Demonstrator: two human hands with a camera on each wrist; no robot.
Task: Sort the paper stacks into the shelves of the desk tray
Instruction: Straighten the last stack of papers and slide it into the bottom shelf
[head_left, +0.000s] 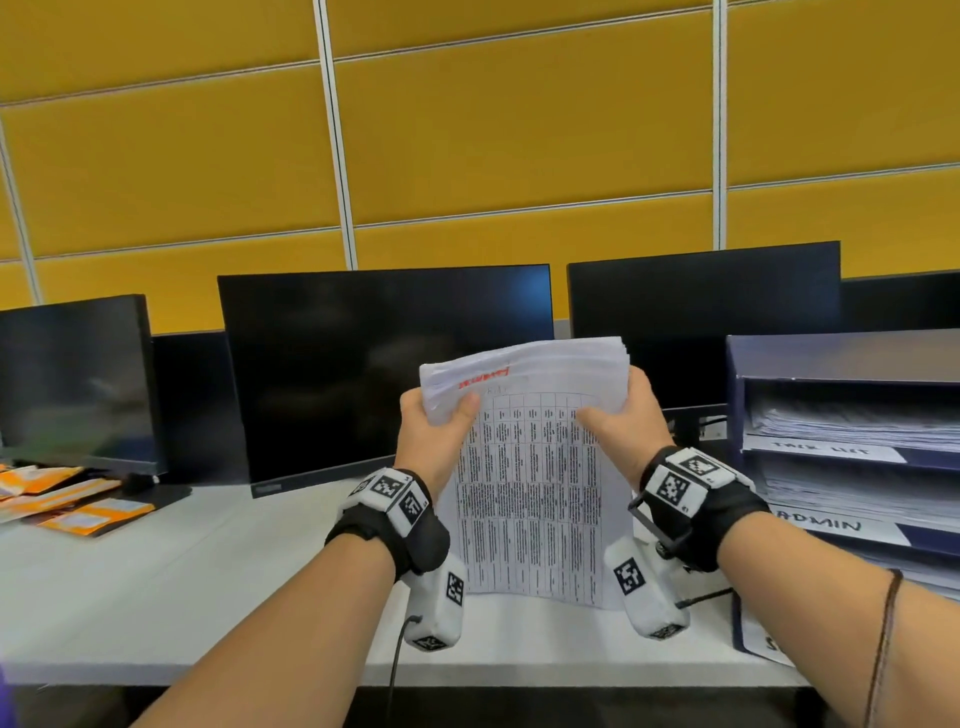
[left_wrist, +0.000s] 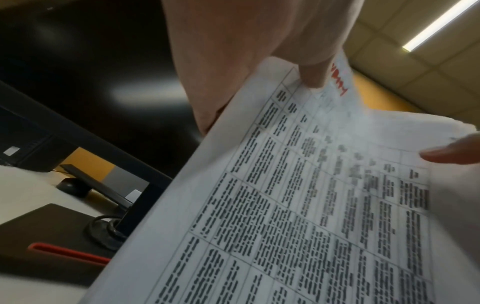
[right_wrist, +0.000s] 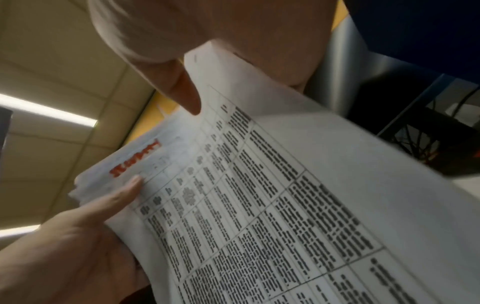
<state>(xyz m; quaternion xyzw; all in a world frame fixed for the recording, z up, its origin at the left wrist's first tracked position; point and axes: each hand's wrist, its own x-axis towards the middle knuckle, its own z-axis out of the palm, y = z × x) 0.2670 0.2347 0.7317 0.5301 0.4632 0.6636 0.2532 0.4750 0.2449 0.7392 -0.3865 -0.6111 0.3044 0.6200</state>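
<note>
I hold a stack of white paper (head_left: 530, 483) upright over the white desk, its lower edge near the desktop. Its front sheet (left_wrist: 298, 205) carries a printed table and a red stamp near the top. My left hand (head_left: 436, 426) grips the upper left corner, thumb on the front. My right hand (head_left: 623, 415) grips the upper right corner the same way, and the top of the stack bends backward. In the right wrist view the sheet (right_wrist: 272, 205) fills the frame. The blue desk tray (head_left: 831, 358) stands at the right, its shelves holding paper, with labels including "ADMIN".
Three dark monitors (head_left: 384, 364) line the back of the desk (head_left: 156, 597) before a yellow partition. Orange envelopes (head_left: 67, 499) lie at the far left. A black monitor base with a red strip (left_wrist: 59, 242) sits by my left hand.
</note>
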